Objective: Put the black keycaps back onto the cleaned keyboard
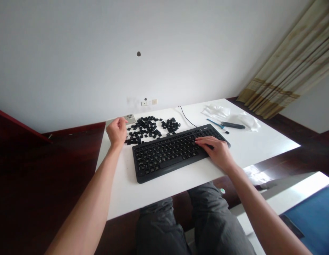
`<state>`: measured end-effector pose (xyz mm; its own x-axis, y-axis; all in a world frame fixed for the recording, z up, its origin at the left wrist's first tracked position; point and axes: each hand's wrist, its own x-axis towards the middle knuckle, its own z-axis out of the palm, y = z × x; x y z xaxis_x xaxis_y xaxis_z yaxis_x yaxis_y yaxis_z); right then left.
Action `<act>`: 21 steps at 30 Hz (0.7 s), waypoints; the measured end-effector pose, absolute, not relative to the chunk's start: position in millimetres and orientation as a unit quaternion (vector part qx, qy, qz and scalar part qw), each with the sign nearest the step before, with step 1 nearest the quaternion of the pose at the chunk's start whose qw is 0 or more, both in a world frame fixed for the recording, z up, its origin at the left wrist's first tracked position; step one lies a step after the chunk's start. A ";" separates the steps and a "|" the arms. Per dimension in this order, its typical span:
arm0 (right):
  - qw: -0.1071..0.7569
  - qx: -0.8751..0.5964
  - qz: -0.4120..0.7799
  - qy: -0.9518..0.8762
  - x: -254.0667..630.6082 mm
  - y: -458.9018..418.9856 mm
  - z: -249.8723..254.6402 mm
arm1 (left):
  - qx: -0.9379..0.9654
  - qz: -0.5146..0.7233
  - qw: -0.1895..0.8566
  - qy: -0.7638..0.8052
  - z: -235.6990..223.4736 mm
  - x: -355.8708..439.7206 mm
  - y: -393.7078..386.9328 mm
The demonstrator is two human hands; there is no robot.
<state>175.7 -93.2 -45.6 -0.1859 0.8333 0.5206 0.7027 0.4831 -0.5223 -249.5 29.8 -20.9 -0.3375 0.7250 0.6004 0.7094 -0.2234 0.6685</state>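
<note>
A: Where's the keyboard (169, 152) relative to the hands?
B: Under the right hand (216, 150); the palm side sits over its right half, fingertips down at the key rows; the wrist comes in across the near edge; for the left hand (118, 131), the keyboard is off to the right and closer to the person, well clear of it.
A: Hand states?
B: Right: fingers fairly straight and side by side, thumb tucked below; can't tell if a cap is pinched, fingertips are too small and dark against the keys; left: curled into a loose fist, raised at the left end of the bench (127, 193); contents hidden, can't tell if it has hold of anything.
A: Counts?
B: One keyboard, set at a slant; one cable (185, 115) running off its far edge; one phone (130, 119), partly behind the left hand; loose keycaps (145, 125) in two main clusters beyond the keyboard, bigger one on the left; dozens, overlapping, no exact count.
A: Right end?
B: One blue tool (215, 123); one black tool (233, 125) just beside it; one small black piece (227, 132) on the near side of both; crumpled white plastic (217, 111) in two bunches, behind and beside the tools; all on the same bench.
</note>
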 end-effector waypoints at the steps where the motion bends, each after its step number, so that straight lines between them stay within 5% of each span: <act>1: 0.393 -0.502 0.080 -0.766 175.3 -93.9 -45.1 | 0.578 0.529 0.008 0.622 -21.1 -249.5 29.9; 21: 0.403 -0.494 0.096 -0.765 174.3 -93.4 -39.0 | 0.580 0.525 0.012 0.622 -20.6 -248.0 29.1</act>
<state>174.3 -93.4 -39.0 -0.1877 0.8325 0.5213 0.6778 0.4939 -0.5447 -248.0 29.1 -20.6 -0.3262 0.7345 0.5951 0.7098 -0.2255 0.6674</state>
